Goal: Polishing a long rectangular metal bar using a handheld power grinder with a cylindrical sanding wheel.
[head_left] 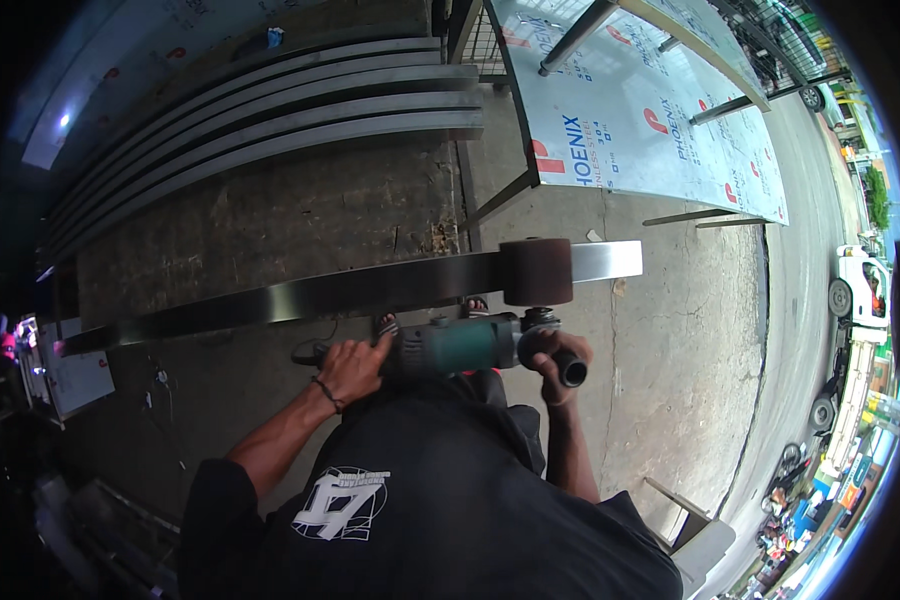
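A green and black power polisher (457, 345) lies crosswise in front of my body. My left hand (352, 370) is closed around its rear end, with the index finger along the housing. At the other end my right hand (560, 366) grips the black tubular side handle (572, 370). The polisher's brown sanding drum (537, 271) rests across a long flat steel bar (390, 287), hiding a short stretch of it. Right of the drum, the bar's end (608, 260) shows bright and shiny. Whether the drum is spinning I cannot tell.
Several long steel tubes (370, 122) lie side by side on a dark worktop (270, 215) beyond the bar. A film-covered metal table (650, 140) stands at the far right. Past the concrete floor (660, 380) runs a road with a white truck (858, 290).
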Demonstrator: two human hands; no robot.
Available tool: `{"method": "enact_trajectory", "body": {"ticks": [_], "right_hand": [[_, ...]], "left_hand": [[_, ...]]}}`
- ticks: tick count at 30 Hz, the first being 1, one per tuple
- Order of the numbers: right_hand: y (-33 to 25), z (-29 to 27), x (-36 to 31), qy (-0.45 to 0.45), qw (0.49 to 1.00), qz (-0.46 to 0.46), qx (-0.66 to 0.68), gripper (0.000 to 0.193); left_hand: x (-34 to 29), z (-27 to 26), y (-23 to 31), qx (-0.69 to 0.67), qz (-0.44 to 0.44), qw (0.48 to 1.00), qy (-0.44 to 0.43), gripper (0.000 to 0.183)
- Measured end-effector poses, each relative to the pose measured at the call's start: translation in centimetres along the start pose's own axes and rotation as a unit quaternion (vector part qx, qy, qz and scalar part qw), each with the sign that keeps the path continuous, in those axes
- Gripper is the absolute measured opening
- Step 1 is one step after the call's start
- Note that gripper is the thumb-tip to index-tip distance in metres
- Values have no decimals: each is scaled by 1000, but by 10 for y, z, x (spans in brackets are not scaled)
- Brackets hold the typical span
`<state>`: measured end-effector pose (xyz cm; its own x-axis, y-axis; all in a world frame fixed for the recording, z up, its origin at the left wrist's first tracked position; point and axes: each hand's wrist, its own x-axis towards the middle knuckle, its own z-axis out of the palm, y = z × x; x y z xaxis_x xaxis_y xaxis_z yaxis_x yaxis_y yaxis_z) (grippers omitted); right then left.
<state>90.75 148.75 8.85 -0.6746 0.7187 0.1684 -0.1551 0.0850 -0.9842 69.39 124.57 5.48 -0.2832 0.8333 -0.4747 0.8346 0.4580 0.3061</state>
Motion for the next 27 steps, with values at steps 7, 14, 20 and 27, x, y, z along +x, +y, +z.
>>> {"method": "enact_trajectory", "body": {"ticks": [7, 14, 20, 27], "right_hand": [[14, -119, 15, 98, 991, -41, -86, 36], [19, -170, 16, 120, 989, -43, -72, 24], [14, -117, -7, 157, 983, -35, -91, 28], [-2, -3, -42, 111, 992, -11, -54, 29]], "left_hand": [[74, 21, 86, -27, 87, 992, 88, 46], [101, 32, 120, -51, 123, 982, 132, 39], [68, 28, 86, -56, 108, 991, 61, 58], [-4, 33, 6, -41, 93, 992, 72, 64]]}}
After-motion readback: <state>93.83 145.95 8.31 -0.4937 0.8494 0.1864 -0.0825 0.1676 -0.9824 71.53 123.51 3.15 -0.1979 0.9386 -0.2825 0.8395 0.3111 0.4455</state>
